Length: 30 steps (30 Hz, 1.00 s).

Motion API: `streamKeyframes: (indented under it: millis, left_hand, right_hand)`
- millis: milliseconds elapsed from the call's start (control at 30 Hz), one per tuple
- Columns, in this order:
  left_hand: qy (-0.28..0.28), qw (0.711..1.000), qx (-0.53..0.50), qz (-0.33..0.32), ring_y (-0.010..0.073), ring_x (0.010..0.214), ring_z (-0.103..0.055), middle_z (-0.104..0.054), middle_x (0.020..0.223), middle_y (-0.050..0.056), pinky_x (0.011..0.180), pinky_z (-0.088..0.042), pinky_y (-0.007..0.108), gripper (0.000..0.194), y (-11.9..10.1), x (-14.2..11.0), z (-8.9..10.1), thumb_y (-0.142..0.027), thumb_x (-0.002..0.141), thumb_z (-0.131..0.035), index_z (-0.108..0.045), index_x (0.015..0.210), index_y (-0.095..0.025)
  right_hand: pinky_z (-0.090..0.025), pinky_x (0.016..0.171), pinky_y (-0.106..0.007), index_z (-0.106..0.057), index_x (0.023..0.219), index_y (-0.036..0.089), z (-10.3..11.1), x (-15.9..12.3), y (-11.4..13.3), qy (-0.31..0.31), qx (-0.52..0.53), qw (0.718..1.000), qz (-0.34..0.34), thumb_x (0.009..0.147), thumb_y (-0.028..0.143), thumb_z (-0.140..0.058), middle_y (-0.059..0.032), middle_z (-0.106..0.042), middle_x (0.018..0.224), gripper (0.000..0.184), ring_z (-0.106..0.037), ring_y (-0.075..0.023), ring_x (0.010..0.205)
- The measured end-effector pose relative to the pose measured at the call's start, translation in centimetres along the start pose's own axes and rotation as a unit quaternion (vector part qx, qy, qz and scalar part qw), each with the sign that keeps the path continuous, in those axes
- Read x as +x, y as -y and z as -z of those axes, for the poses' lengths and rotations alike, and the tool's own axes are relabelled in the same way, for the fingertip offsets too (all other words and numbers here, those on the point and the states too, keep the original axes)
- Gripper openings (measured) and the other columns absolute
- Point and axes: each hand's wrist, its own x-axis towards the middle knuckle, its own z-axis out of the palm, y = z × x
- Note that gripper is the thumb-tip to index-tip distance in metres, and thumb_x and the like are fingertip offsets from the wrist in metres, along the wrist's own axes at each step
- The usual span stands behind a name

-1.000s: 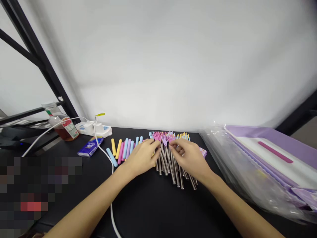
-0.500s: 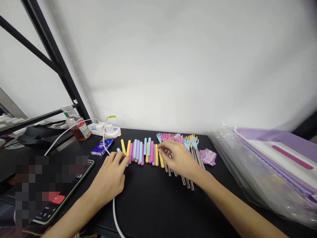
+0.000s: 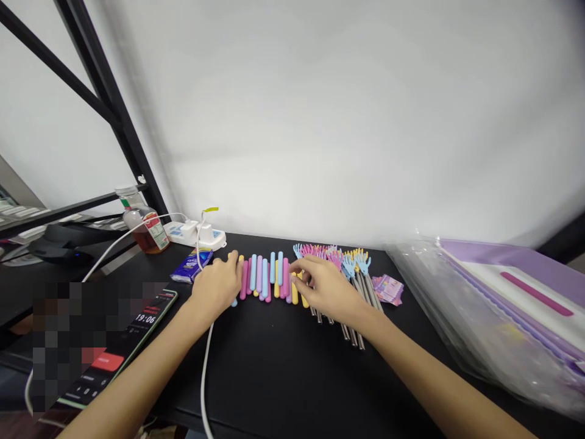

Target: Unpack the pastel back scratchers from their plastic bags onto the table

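Note:
A row of pastel plastic tubes [image 3: 259, 274], in blue, pink, purple and yellow, lies side by side on the black table. My left hand [image 3: 217, 281] bends over the left end of the row, its fingers closed against a yellow tube [image 3: 241, 260] and partly covering it. The tip of a blue tube shows below those fingers. At the right end, my right hand [image 3: 320, 281] is curled, thumb and forefinger apart beside the yellow tubes [image 3: 295, 291]. Under and behind it lie several metal rods with coloured hand-shaped heads [image 3: 350, 263]; my hand hides some of them.
Pink-purple cards [image 3: 388, 289] lie right of the rods. Clear plastic bags and a purple-edged package [image 3: 512, 292] fill the right side. Leftward are a blue packet [image 3: 192, 266], a power strip [image 3: 214, 239], a bottle [image 3: 148, 228], a phone [image 3: 141, 332] and a white cable [image 3: 205, 378].
My left hand has moved up and right onto the left end of the row, covering yellow tubes that showed before. My right hand stays at the other end. The view has shifted slightly.

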Motion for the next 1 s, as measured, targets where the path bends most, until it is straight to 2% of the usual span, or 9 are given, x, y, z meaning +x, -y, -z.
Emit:
streamKeyframes:
  millis: [167, 333, 467, 600, 700, 833, 933, 1000]
  left_hand:
    - [-0.003, 1.000, -0.023, 0.004, 0.0315, 0.097, -0.067, -0.063, 0.108, 0.020, 0.082, -0.051, 0.040, 0.044, -1.0, 1.5, -0.2, -0.040, 0.100, -0.027, -0.055, 0.119, -0.013]
    - [-0.034, 0.999, -0.017, -0.005, 0.0316, 0.099, -0.067, -0.059, 0.121, 0.020, 0.080, -0.052, 0.040, 0.046, -1.5, 2.0, -0.8, -0.039, 0.101, -0.024, -0.061, 0.114, -0.014]
    - [-0.062, 0.997, -0.036, -0.034, 0.0292, 0.093, -0.069, -0.065, 0.115, 0.012, 0.075, -0.051, 0.037, 0.053, -1.1, 2.7, -1.4, -0.042, 0.102, -0.017, -0.065, 0.107, -0.019]
    - [-0.084, 0.992, -0.080, -0.058, 0.0265, 0.095, -0.069, -0.068, 0.111, 0.008, 0.077, -0.049, 0.035, 0.060, -0.5, 3.6, -1.7, -0.049, 0.101, -0.012, -0.065, 0.096, -0.021]
    - [-0.076, 0.990, -0.079, -0.084, 0.0256, 0.093, -0.068, -0.069, 0.104, 0.008, 0.075, -0.048, 0.034, 0.060, -0.6, 4.3, -1.8, -0.050, 0.101, -0.012, -0.064, 0.096, -0.022]
    - [-0.084, 0.990, -0.064, -0.098, 0.0261, 0.087, -0.069, -0.065, 0.107, 0.009, 0.070, -0.047, 0.034, 0.061, -1.1, 4.9, -2.0, -0.052, 0.100, -0.011, -0.064, 0.101, -0.022]
    - [-0.090, 0.989, -0.070, -0.094, 0.0270, 0.088, -0.068, -0.065, 0.105, 0.009, 0.070, -0.048, 0.034, 0.060, -1.4, 5.1, -2.0, -0.052, 0.100, -0.011, -0.063, 0.104, -0.022]
    - [-0.081, 0.989, -0.085, -0.085, 0.0273, 0.092, -0.067, -0.065, 0.102, 0.010, 0.073, -0.049, 0.035, 0.062, -1.5, 5.0, -1.8, -0.053, 0.100, -0.010, -0.064, 0.103, -0.022]
  right_hand:
    - [-0.045, 0.072, -0.032, -0.067, 0.098, 0.020, 0.1, -0.5, -0.4, -0.003, 0.004, 1.000, -0.003, 0.093, 0.020, -0.051, -0.0047, -0.064, 0.091, 0.017, -0.060, -0.0164, 0.077]
    - [-0.045, 0.074, -0.032, -0.066, 0.093, 0.022, 0.1, -0.9, -0.6, 0.005, 0.009, 1.000, 0.010, 0.094, 0.021, -0.051, -0.0027, -0.062, 0.085, 0.015, -0.059, -0.0171, 0.079]
    - [-0.044, 0.073, -0.031, -0.066, 0.094, 0.022, -0.1, -0.9, -0.5, 0.008, 0.014, 1.000, 0.012, 0.094, 0.021, -0.051, -0.0024, -0.061, 0.084, 0.016, -0.058, -0.0167, 0.078]
    - [-0.044, 0.072, -0.031, -0.067, 0.094, 0.022, -0.1, -1.0, -0.6, 0.008, 0.020, 1.000, 0.016, 0.094, 0.022, -0.051, -0.0029, -0.061, 0.086, 0.016, -0.058, -0.0158, 0.076]
    - [-0.045, 0.071, -0.031, -0.067, 0.095, 0.022, -0.2, -1.1, -0.7, 0.010, 0.019, 1.000, 0.009, 0.095, 0.023, -0.051, -0.0030, -0.061, 0.087, 0.016, -0.058, -0.0155, 0.075]
    - [-0.046, 0.073, -0.032, -0.067, 0.095, 0.021, -0.3, -0.9, -0.8, 0.006, 0.000, 1.000, 0.008, 0.095, 0.022, -0.049, -0.0031, -0.062, 0.086, 0.017, -0.059, -0.0163, 0.076]
    - [-0.049, 0.079, -0.035, -0.067, 0.099, 0.021, -0.4, -0.9, -0.7, 0.003, -0.030, 0.999, 0.017, 0.095, 0.022, -0.049, -0.0056, -0.065, 0.095, 0.019, -0.062, -0.0186, 0.084]
    - [-0.050, 0.087, -0.039, -0.067, 0.112, 0.022, -0.5, -1.0, -0.6, 0.012, -0.048, 0.998, 0.036, 0.095, 0.028, -0.053, -0.0097, -0.064, 0.114, 0.024, -0.064, -0.0226, 0.098]
